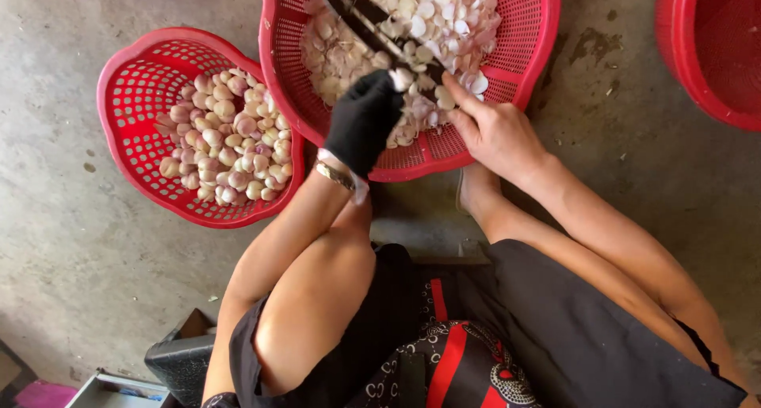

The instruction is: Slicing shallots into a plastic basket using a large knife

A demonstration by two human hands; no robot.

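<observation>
My left hand [363,121], in a black glove, holds a pale garlic clove [402,78] at its fingertips over the big red basket [533,39]. My right hand [493,130], bare, grips a dark knife [372,23] whose blade lies across the basket, its inner end meeting the clove. The big basket holds a heap of whitish garlic skins [444,15]. To the left, a smaller red basket [131,91] holds several peeled pinkish cloves [230,142].
A third red basket [705,51] shows at the top right edge. The floor [71,257] is bare grey concrete. My knees and dark clothing fill the bottom. A dark box [181,360] and a grey tray [111,392] sit at the bottom left.
</observation>
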